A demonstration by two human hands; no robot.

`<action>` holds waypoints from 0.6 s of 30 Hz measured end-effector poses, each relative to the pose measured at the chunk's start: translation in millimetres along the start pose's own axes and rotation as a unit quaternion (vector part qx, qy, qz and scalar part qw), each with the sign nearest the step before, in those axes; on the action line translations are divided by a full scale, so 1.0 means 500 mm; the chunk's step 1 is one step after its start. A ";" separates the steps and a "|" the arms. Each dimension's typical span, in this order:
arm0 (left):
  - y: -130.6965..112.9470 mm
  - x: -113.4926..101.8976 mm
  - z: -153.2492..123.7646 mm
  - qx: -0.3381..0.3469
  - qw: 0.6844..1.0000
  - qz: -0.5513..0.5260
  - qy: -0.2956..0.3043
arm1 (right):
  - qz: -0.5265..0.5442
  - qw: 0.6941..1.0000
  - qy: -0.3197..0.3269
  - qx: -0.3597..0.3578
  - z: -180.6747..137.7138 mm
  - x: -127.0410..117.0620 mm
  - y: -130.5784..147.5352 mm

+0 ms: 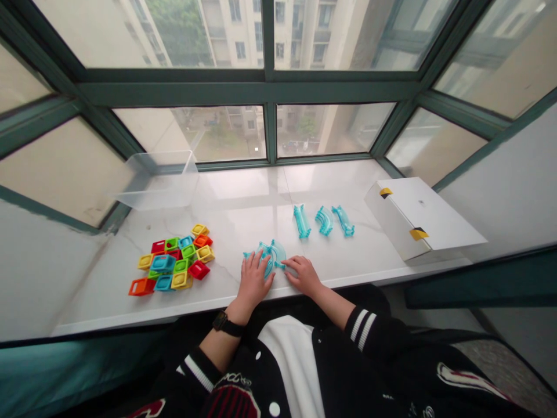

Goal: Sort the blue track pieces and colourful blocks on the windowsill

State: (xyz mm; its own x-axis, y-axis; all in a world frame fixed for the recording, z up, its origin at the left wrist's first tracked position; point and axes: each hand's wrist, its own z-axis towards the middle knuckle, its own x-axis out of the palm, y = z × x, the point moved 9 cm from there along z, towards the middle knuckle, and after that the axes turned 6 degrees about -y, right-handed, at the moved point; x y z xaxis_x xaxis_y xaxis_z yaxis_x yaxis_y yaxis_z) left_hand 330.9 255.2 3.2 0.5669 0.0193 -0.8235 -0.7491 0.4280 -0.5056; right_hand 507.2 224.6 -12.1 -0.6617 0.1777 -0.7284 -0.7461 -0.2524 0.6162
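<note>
My left hand (255, 278), with a dark watch on its wrist, rests over clear blue track pieces (278, 251) near the front edge of the sill. Its fingers press on their left part and hide some of it. From the other side, my right hand (303, 275) grips the right end of the same pieces between thumb and fingers. Farther back on the right lie a straight clear blue track piece (301, 222), a curved one (324, 220) and another long one (343, 221), side by side and apart.
Several red, yellow, green, blue and orange plastic blocks (180, 266) are grouped on the left. Behind them stands a clear plastic bin (159, 191). A white box (429, 217) with yellow-black tabs sits at the right. Windows (270, 130) border the white sill (243, 191).
</note>
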 end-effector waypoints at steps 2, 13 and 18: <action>-0.001 0.005 0.005 -0.001 1.000 0.004 0.000 | 0.001 1.000 0.001 0.001 0.001 0.001 0.000; 0.001 0.015 0.000 0.013 1.000 0.019 -0.014 | 0.003 1.000 -0.002 0.010 0.003 0.005 -0.005; -0.007 0.016 -0.004 0.037 0.995 0.091 -0.007 | 0.038 0.999 -0.035 0.014 0.003 0.001 -0.016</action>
State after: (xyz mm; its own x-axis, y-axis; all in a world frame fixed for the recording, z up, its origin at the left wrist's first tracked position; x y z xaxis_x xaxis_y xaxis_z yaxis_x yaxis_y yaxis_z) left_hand 337.3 252.2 -2.2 0.4295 0.1149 -0.8957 -0.8130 0.4809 -0.3281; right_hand 512.8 228.1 -16.8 -0.7187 0.2259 -0.6576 -0.6953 -0.2407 0.6773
